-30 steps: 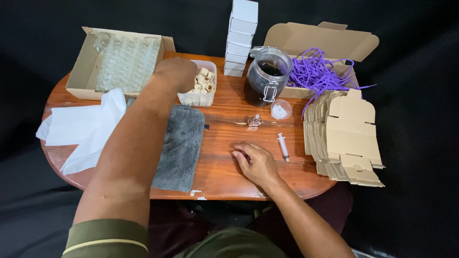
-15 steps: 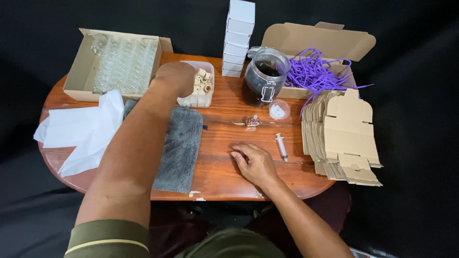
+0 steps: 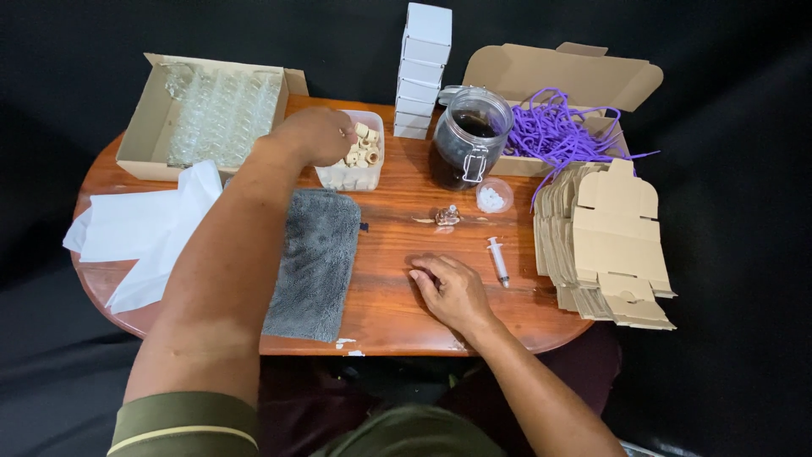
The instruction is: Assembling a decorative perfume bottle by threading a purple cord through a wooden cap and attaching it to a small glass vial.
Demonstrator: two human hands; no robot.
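Left hand (image 3: 315, 134): reaches over the left rim of the clear plastic tub of small pale cork stoppers (image 3: 359, 155), fingers curled at the stoppers, grip not discernible; tub stands at the far centre of the oval wooden tabletop (image 3: 397, 254), just beyond the grey microfibre cloth (image 3: 317, 258). Right hand (image 3: 450, 290): rests palm-down, fingers loosely spread, empty; small plastic syringe (image 3: 498, 261) just beside it; tiny glass vial (image 3: 447, 216) beyond.

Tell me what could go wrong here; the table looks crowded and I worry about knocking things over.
The left hand reaches into the clear tub of small cork-like pieces; pulling back, the forearm could perhaps drag the grey cloth. The tall stack of white boxes and the open glass jar of dark contents stand just beside the tub and might tip. The right hand rests near the syringe, which could roll.
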